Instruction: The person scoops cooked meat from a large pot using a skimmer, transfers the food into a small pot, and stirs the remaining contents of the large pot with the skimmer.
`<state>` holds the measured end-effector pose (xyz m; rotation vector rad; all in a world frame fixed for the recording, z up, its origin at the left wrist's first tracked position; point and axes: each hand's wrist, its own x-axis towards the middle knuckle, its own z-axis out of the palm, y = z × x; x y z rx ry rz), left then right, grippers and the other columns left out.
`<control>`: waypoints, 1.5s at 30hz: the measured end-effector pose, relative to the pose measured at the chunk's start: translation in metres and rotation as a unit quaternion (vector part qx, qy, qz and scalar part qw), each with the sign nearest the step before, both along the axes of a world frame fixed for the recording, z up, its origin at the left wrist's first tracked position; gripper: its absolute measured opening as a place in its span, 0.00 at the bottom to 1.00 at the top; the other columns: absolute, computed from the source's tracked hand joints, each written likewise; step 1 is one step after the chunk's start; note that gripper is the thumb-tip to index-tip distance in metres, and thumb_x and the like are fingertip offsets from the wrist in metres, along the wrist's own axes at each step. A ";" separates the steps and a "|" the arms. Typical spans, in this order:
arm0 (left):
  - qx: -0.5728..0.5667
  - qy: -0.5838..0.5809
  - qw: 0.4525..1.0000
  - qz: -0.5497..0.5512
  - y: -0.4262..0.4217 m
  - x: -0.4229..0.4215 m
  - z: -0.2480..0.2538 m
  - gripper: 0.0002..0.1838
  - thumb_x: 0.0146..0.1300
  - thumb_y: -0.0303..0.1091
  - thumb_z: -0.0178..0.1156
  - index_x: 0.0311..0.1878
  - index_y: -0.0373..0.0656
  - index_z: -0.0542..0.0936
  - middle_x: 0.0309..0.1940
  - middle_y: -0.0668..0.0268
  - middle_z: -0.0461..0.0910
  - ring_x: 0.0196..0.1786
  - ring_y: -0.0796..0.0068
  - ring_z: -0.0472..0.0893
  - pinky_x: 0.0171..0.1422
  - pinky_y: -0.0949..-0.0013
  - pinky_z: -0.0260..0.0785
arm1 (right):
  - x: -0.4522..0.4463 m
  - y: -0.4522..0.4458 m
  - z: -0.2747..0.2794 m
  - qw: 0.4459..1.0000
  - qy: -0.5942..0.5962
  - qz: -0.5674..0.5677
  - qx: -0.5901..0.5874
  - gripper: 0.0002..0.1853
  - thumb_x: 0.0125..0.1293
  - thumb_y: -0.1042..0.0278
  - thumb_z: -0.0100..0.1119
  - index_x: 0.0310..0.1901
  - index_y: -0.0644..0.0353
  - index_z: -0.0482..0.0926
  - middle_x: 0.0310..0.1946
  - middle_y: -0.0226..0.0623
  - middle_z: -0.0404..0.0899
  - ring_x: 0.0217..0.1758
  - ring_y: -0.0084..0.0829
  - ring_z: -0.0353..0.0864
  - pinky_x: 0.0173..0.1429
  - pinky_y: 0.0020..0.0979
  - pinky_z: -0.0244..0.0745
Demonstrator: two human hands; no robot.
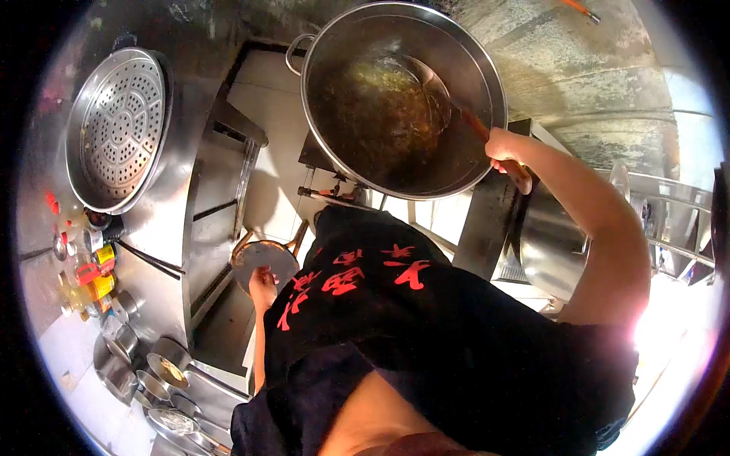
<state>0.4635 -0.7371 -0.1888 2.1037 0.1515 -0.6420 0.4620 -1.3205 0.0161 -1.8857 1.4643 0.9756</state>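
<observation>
In my right hand (508, 147) is the wooden handle of a large ladle (475, 125), gripped near its end. The ladle's metal bowl is dipped into dark brown liquid (372, 129) inside a big steel stockpot (403, 190). Pale bubbles or foam float near the far side of the liquid. My left hand (263, 287) hangs low at my side, fingers loosely bent, nothing visible in them. Below or beside it is a round dark stool seat (266, 261) with wooden legs. I cannot tell whether the hand touches the seat.
A perforated steamer tray (122, 129) sits on the steel counter (163, 251) at left. Bottles (95, 287) and several metal pots and ladles (169, 363) stand nearer me. A wire rack (669, 220) is at right. The pot rests above a burner frame (342, 194).
</observation>
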 end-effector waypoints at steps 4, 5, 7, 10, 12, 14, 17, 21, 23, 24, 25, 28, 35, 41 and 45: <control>-0.044 0.035 0.997 0.047 0.017 -0.006 -0.034 0.11 0.60 0.22 0.45 0.43 0.33 0.74 0.27 0.60 0.76 0.28 0.73 0.78 0.33 0.72 0.73 | -0.002 -0.012 0.003 0.990 0.037 0.015 0.137 0.07 0.57 0.78 0.46 0.22 0.67 0.71 0.16 0.42 0.69 0.15 0.32 0.70 0.20 0.35 0.68; -0.022 0.038 0.998 0.041 0.017 -0.007 -0.035 0.11 0.59 0.21 0.45 0.44 0.33 0.74 0.27 0.60 0.76 0.28 0.73 0.78 0.33 0.72 0.73 | -0.005 -0.018 0.003 0.986 0.036 -0.004 0.165 0.06 0.56 0.79 0.48 0.22 0.67 0.71 0.16 0.41 0.70 0.16 0.31 0.70 0.20 0.33 0.67; -0.015 0.049 0.998 0.046 0.012 -0.009 -0.034 0.11 0.59 0.21 0.45 0.44 0.33 0.74 0.27 0.61 0.76 0.28 0.73 0.78 0.33 0.72 0.73 | -0.009 -0.028 0.003 0.974 0.038 -0.039 0.221 0.04 0.53 0.80 0.51 0.22 0.67 0.70 0.17 0.39 0.70 0.16 0.28 0.69 0.19 0.31 0.66; -0.034 0.070 0.995 0.064 0.008 -0.012 -0.032 0.11 0.59 0.21 0.45 0.43 0.33 0.74 0.27 0.61 0.77 0.27 0.74 0.77 0.33 0.72 0.73 | -0.016 -0.028 -0.002 0.963 0.044 -0.087 0.252 0.04 0.57 0.76 0.53 0.32 0.68 0.70 0.19 0.38 0.71 0.17 0.27 0.70 0.19 0.29 0.66; -0.024 0.080 0.995 0.057 0.005 -0.009 -0.030 0.11 0.59 0.21 0.45 0.43 0.33 0.74 0.27 0.61 0.77 0.26 0.74 0.77 0.33 0.72 0.73 | -0.018 -0.034 -0.014 0.941 0.052 -0.151 0.298 0.07 0.57 0.75 0.53 0.35 0.68 0.69 0.20 0.39 0.73 0.18 0.28 0.72 0.20 0.29 0.68; -0.010 0.074 0.996 0.037 0.001 -0.005 -0.025 0.11 0.60 0.21 0.45 0.43 0.32 0.74 0.27 0.61 0.77 0.26 0.74 0.77 0.33 0.72 0.73 | -0.018 -0.036 -0.018 0.946 0.079 -0.148 0.279 0.07 0.58 0.74 0.53 0.36 0.67 0.69 0.22 0.39 0.73 0.20 0.27 0.73 0.22 0.28 0.70; -0.009 0.051 0.998 0.025 0.001 0.000 -0.022 0.11 0.60 0.21 0.45 0.42 0.32 0.74 0.27 0.60 0.77 0.26 0.74 0.77 0.32 0.72 0.73 | -0.019 -0.012 -0.012 0.972 0.143 -0.044 0.179 0.05 0.58 0.72 0.52 0.31 0.65 0.72 0.24 0.38 0.75 0.22 0.27 0.75 0.24 0.27 0.72; -0.023 0.053 0.997 0.055 0.003 -0.004 -0.028 0.10 0.60 0.22 0.45 0.42 0.33 0.74 0.26 0.60 0.76 0.26 0.74 0.77 0.32 0.72 0.73 | -0.031 -0.015 -0.023 0.972 0.109 0.057 0.200 0.12 0.56 0.67 0.57 0.17 0.60 0.73 0.15 0.34 0.73 0.19 0.26 0.73 0.23 0.28 0.67; -0.018 0.065 0.996 0.054 0.003 -0.008 -0.031 0.10 0.60 0.22 0.45 0.41 0.33 0.74 0.26 0.60 0.76 0.25 0.74 0.77 0.31 0.72 0.73 | -0.033 -0.018 -0.034 0.971 0.078 0.025 0.225 0.13 0.56 0.65 0.58 0.17 0.59 0.74 0.15 0.33 0.72 0.19 0.25 0.73 0.24 0.27 0.67; -0.008 0.072 0.996 0.043 0.000 -0.009 -0.030 0.10 0.60 0.22 0.46 0.41 0.33 0.74 0.25 0.61 0.76 0.25 0.74 0.77 0.31 0.73 0.73 | -0.031 -0.017 -0.039 0.969 0.061 0.008 0.238 0.13 0.56 0.64 0.58 0.17 0.59 0.74 0.15 0.33 0.72 0.19 0.25 0.73 0.24 0.27 0.67; 0.002 0.078 0.996 0.032 -0.002 -0.008 -0.029 0.09 0.60 0.22 0.46 0.41 0.33 0.74 0.25 0.61 0.76 0.25 0.74 0.77 0.31 0.73 0.72 | -0.029 -0.015 -0.045 0.968 0.050 0.020 0.244 0.13 0.56 0.63 0.59 0.18 0.58 0.74 0.15 0.31 0.72 0.19 0.24 0.72 0.24 0.26 0.66; -0.011 0.078 0.996 0.028 -0.009 -0.007 -0.025 0.10 0.59 0.23 0.46 0.42 0.34 0.74 0.24 0.62 0.76 0.25 0.75 0.77 0.30 0.73 0.72 | -0.016 -0.005 -0.044 0.960 0.019 0.000 0.280 0.13 0.56 0.62 0.59 0.19 0.57 0.74 0.16 0.30 0.72 0.18 0.23 0.71 0.24 0.26 0.65; -0.023 0.108 0.993 0.038 -0.012 0.001 -0.030 0.09 0.60 0.23 0.46 0.40 0.33 0.74 0.27 0.60 0.77 0.28 0.75 0.78 0.30 0.73 0.74 | -0.012 0.011 -0.074 0.912 -0.074 -0.161 0.371 0.08 0.58 0.69 0.56 0.24 0.59 0.72 0.19 0.29 0.71 0.20 0.20 0.68 0.23 0.23 0.63; 0.021 0.047 0.999 0.005 -0.012 0.007 -0.022 0.09 0.60 0.24 0.46 0.40 0.33 0.74 0.27 0.59 0.77 0.29 0.73 0.79 0.31 0.72 0.76 | -0.022 0.018 -0.076 0.894 -0.115 -0.203 0.382 0.06 0.58 0.69 0.56 0.27 0.60 0.74 0.19 0.29 0.72 0.21 0.20 0.69 0.25 0.23 0.64; 0.015 0.071 0.997 0.041 -0.014 0.007 -0.018 0.10 0.59 0.24 0.46 0.42 0.33 0.75 0.27 0.58 0.77 0.28 0.72 0.80 0.31 0.71 0.76 | -0.019 0.028 -0.073 0.919 -0.105 -0.140 0.353 0.08 0.55 0.66 0.58 0.25 0.61 0.74 0.18 0.32 0.73 0.19 0.23 0.71 0.25 0.25 0.66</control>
